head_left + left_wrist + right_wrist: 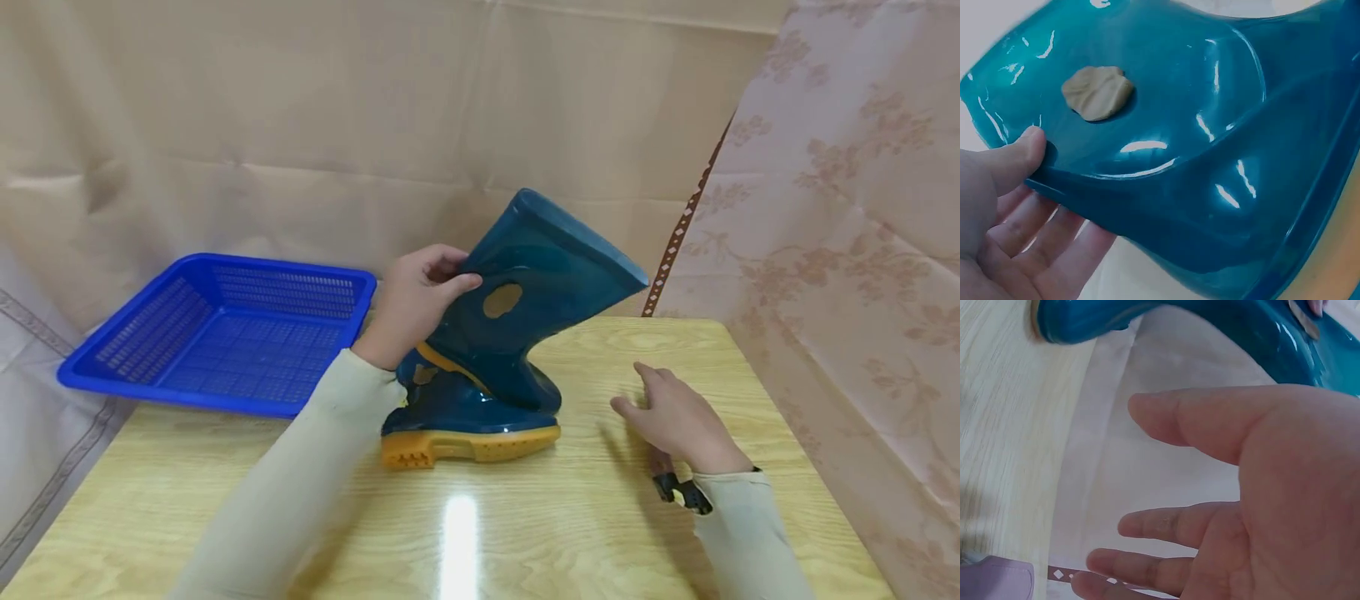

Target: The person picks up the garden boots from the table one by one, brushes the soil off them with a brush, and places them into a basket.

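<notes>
A glossy teal rain boot (517, 275) is tilted with its wide top up and to the right. My left hand (416, 296) grips the edge of its shaft, thumb on the near face and the other fingers behind. An irregular tan patch (1097, 94) shows on the shaft beside the thumb. Beneath it, a second teal boot (472, 412) rests on the wooden table, its orange-yellow sole (480, 446) facing me; the held boot and my wrist hide part of it. To the right, my right hand (678, 417) hovers over the table with fingers spread and holds nothing.
A blue plastic basket (187, 400) with mesh walls stands at the table's left. Beige cloth (337, 108) hangs behind the table (600, 525), and a floral pinkish cloth (862, 208) hangs along the right side.
</notes>
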A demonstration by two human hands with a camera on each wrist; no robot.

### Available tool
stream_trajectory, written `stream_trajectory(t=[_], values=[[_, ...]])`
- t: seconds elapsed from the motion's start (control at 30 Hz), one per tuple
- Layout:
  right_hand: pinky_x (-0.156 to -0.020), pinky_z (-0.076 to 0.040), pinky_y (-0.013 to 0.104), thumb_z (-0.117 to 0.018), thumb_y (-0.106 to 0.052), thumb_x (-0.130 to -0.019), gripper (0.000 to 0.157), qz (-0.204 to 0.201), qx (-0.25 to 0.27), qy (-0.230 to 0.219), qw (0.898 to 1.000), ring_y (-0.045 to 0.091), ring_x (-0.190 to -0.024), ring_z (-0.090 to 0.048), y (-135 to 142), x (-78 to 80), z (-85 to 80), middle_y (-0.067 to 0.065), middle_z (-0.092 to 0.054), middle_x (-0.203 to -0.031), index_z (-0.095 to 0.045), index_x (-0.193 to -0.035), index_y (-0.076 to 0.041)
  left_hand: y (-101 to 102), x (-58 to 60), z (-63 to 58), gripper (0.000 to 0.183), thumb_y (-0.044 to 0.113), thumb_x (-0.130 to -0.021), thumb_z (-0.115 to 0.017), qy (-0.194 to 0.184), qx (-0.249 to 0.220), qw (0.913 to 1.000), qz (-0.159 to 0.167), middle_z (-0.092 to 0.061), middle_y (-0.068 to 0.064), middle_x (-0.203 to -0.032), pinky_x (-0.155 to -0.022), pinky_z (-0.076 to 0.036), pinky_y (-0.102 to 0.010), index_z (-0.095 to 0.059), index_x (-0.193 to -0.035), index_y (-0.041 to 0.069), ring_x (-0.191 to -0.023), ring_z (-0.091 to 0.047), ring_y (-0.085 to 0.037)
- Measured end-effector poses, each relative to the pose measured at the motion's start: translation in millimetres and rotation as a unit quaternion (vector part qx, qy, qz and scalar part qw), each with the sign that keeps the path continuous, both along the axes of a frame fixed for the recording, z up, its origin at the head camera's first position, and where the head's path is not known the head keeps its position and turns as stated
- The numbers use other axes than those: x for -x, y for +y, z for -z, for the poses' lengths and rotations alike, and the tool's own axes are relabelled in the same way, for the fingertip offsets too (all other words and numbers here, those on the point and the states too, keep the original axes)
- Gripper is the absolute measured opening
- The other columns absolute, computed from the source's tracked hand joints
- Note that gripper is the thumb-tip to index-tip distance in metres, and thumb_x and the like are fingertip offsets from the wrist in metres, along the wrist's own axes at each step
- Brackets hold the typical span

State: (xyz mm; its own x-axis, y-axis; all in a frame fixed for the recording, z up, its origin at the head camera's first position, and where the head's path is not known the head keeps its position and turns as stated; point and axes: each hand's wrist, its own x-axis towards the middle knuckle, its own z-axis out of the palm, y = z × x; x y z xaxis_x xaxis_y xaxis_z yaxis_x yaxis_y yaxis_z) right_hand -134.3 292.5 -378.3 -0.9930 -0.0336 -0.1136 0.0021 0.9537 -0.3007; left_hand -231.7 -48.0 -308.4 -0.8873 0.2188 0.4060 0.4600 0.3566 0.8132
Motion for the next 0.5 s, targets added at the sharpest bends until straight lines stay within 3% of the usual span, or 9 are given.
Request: stream_trajectory(t=[0.17,0.2,0.3,0.37,0.43,0.5], values=[[-0.103,-0.041,0.071,-0.057,-0.054,-0.102,0.086,0.004,-0.002,-0.014,1.000,0.057,-0.133,-0.046,7,-2.4,2.1,0.040,-0.043,-0.148,-0.033,-0.155,0.010,-17,-5.4,18.4,0.032,0.032,-0.097,-0.075,-0.028,-0.009,0.9993,-0.022,-0.073,-0.002,-0.111,-0.090,-0.058,-0.041,-0.072,-0.124,0.015,-0.100,-0.067,-0.019],[-0.103,-0.042,0.070,-0.057,-0.054,-0.102,0.087,0.006,0.001,-0.018,1.000,0.054,-0.127,-0.051,8,-2.7,2.2,0.039,-0.046,-0.145,-0.032,-0.155,0.010,-20,-6.2,22.2,0.033,0.033,-0.097,-0.075,-0.030,-0.009,0.9992,-0.024,-0.073,-0.002,-0.112,-0.091,-0.057,-0.042,-0.072,-0.124,0.015,-0.101,-0.067,-0.019],[-0.094,-0.049,0.063,-0.056,-0.055,-0.102,0.089,0.003,0.010,-0.027,1.000,0.039,-0.098,-0.063,11,-3.2,2.2,0.027,-0.063,-0.114,-0.031,-0.155,0.012,-27,-8.8,32.6,0.034,0.034,-0.097,-0.075,-0.028,-0.010,0.9992,-0.028,-0.071,-0.003,-0.113,-0.091,-0.057,-0.044,-0.070,-0.125,0.015,-0.103,-0.066,-0.021],[-0.078,-0.051,0.052,-0.056,-0.053,-0.103,0.087,-0.001,0.022,-0.030,0.999,0.026,-0.074,-0.056,14,-3.3,2.5,0.014,-0.061,-0.088,-0.032,-0.154,0.013,-32,-10.1,38.4,0.034,0.033,-0.097,-0.075,-0.024,-0.010,0.9992,-0.029,-0.071,-0.004,-0.113,-0.090,-0.056,-0.045,-0.070,-0.125,0.014,-0.104,-0.065,-0.022],[-0.063,-0.043,0.041,-0.057,-0.050,-0.104,0.071,-0.006,0.032,-0.025,0.999,0.018,-0.062,-0.042,19,-2.8,3.2,0.004,-0.047,-0.070,-0.050,-0.138,0.012,-35,-11.7,42.7,0.033,0.032,-0.097,-0.074,-0.023,-0.011,0.9992,-0.029,-0.070,-0.004,-0.113,-0.090,-0.055,-0.046,-0.070,-0.124,0.014,-0.104,-0.065,-0.022],[-0.058,-0.032,0.035,-0.059,-0.043,-0.104,0.045,-0.015,0.045,-0.013,0.999,0.016,-0.058,-0.034,24,-2.4,4.5,0.001,-0.039,-0.066,-0.058,-0.107,0.003,-37,-12.7,45.6,0.032,0.032,-0.097,-0.074,-0.023,-0.013,0.9993,-0.026,-0.070,-0.004,-0.113,-0.090,-0.055,-0.046,-0.070,-0.124,0.015,-0.105,-0.064,-0.022]])
